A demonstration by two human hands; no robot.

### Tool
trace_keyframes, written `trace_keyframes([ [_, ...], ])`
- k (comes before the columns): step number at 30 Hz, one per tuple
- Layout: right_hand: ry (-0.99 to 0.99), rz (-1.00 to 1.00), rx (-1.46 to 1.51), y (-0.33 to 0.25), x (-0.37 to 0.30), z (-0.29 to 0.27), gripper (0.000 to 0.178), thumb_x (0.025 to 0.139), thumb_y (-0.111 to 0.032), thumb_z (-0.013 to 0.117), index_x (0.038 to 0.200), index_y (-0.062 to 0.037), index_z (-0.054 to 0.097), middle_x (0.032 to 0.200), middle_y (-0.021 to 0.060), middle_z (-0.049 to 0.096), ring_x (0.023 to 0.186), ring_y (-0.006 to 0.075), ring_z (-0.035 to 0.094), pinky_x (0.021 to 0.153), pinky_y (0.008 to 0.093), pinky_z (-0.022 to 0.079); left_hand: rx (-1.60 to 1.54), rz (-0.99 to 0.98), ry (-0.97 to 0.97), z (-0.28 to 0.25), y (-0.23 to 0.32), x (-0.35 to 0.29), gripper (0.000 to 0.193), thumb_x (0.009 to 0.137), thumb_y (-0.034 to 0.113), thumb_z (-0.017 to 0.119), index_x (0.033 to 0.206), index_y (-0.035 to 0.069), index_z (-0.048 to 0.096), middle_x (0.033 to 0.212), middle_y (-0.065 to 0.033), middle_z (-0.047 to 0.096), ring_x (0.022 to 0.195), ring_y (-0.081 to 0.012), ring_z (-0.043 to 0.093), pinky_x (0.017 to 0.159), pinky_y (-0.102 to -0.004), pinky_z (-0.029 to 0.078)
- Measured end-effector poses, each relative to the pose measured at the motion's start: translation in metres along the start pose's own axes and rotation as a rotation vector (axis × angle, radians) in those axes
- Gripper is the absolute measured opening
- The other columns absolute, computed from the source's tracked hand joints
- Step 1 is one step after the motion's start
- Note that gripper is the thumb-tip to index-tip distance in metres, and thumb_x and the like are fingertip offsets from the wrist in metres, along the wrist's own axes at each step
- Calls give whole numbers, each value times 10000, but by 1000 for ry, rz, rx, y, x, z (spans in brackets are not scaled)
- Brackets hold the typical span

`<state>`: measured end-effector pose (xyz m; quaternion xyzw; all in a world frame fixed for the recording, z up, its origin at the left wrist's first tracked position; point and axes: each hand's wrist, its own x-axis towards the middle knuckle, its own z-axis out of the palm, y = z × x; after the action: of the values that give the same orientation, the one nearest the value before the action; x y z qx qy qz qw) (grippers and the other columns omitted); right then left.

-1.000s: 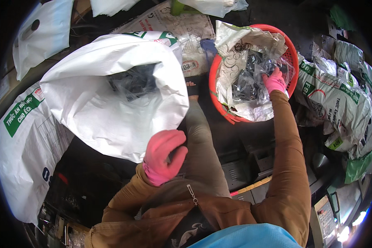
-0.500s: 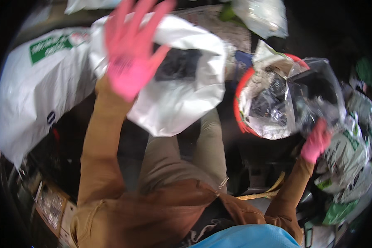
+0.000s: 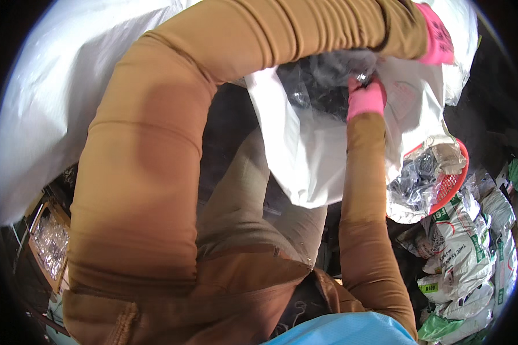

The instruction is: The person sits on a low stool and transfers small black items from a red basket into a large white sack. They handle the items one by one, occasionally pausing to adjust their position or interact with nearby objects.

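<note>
A large white sack stands open in front of my legs, with clear plastic film bunched inside it. My right hand, in a pink glove, is down in the sack's mouth, its fingers closed on a clear plastic bag that blends with the film around it. My left arm arches across the top of the view. The pink-gloved left hand is at the sack's far right side; its fingers are hidden, so its grip does not show.
A red basket with a pale liner and clear plastic scraps stands right of the sack. Several printed white sacks lie at lower right. A big full white sack fills the left side. A wooden-edged box sits at lower left.
My left hand has swung from the upper left across to the right. The right hand has carried the clear bag from beside the basket into the white sack. The whole view has shifted.
</note>
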<state>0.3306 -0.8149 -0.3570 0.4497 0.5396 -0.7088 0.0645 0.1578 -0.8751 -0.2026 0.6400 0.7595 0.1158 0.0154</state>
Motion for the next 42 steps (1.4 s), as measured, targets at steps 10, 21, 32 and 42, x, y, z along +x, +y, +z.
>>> trace_keyframes([
  [10, 138, -412, -1391, 31, 131, 24, 407, 1015, -270, 536, 1352, -42, 546, 1277, 96, 590, 1154, 248, 572, 948, 345, 462, -105, 78, -86, -30, -17, -4, 160, 908, 171, 555, 868, 101, 693, 853, -54, 697, 794, -209, 677, 740, -376, 550],
  [21, -57, -548, -197, 57, 70, 36, 495, 1032, -312, 534, 1414, 2, 507, 1427, 153, 593, 1270, 293, 593, 1057, 365, 470, 57, 142, 331, -48, -2, -24, 182, 868, 157, 622, 1000, 33, 603, 896, -62, 631, 905, -230, 642, 876, -356, 509],
  [32, 324, -1034, -828, -152, -145, -98, 837, 791, -258, 834, 1445, 81, 437, 1287, 249, 648, 1189, 355, 630, 1052, 444, 462, -485, -951, -422, 60, 147, -59, 282, 887, 63, 637, 1158, -6, 670, 1120, -200, 717, 1127, -350, 673, 956, -402, 534],
  [42, -178, -870, -657, -151, -11, -117, 219, 908, -85, 620, 1025, 48, 747, 1063, 132, 735, 1007, 185, 663, 961, 319, 483, -616, -1446, -25, 330, 38, -5, 967, 903, 471, 671, 1587, -27, 205, 1647, -255, 239, 1465, -389, 380, 1172, -474, 362],
])
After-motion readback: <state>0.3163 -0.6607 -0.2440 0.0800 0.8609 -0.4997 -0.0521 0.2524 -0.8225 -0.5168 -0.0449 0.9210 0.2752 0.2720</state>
